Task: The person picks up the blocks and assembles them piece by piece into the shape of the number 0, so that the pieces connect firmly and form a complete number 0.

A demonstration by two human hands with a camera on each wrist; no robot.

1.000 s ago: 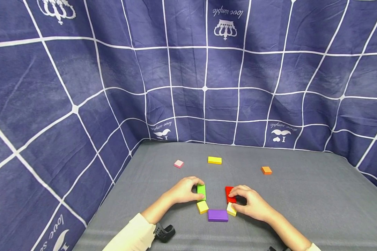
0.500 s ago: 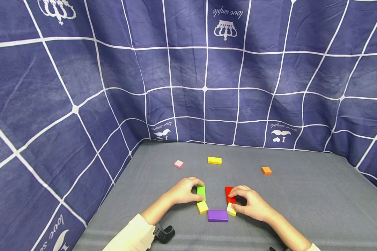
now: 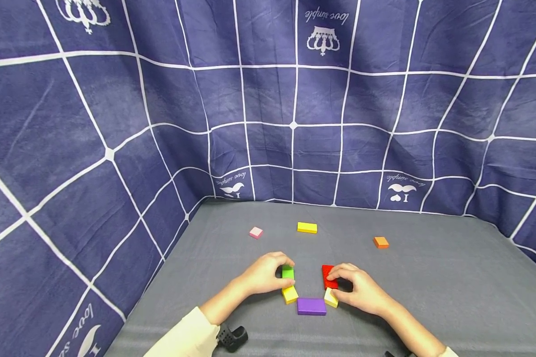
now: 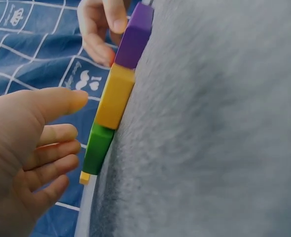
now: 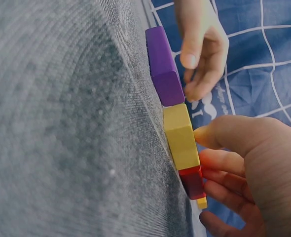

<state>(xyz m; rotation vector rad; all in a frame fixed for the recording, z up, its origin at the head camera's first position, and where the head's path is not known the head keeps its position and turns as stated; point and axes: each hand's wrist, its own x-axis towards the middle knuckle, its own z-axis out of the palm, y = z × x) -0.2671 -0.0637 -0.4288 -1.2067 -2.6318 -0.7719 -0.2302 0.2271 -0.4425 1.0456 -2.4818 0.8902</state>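
In the head view, my left hand (image 3: 264,273) hovers over a green block (image 3: 288,273), thumb and fingers spread apart. The left wrist view shows a gap between its thumb and the blocks. My right hand (image 3: 359,290) has its fingers at a red block (image 3: 325,271) and its thumb at a pale yellow block (image 3: 330,298); neither is lifted. A yellow block (image 3: 290,295) lies at the near end of the green one. Between the two yellowish blocks lies a purple block (image 3: 311,306). Together they form a U on the cloth.
Farther back on the grey cloth (image 3: 429,277) lie a pink block (image 3: 256,232), a yellow oblong block (image 3: 307,227) and an orange block (image 3: 381,242). A blue checked curtain (image 3: 268,94) stands behind and at the left. A black strap (image 3: 232,338) is on the left wrist.
My left hand has shifted slightly to the right, covering more of the green block. The right hand stays put on the blocks. The head view has swung a little to the left.
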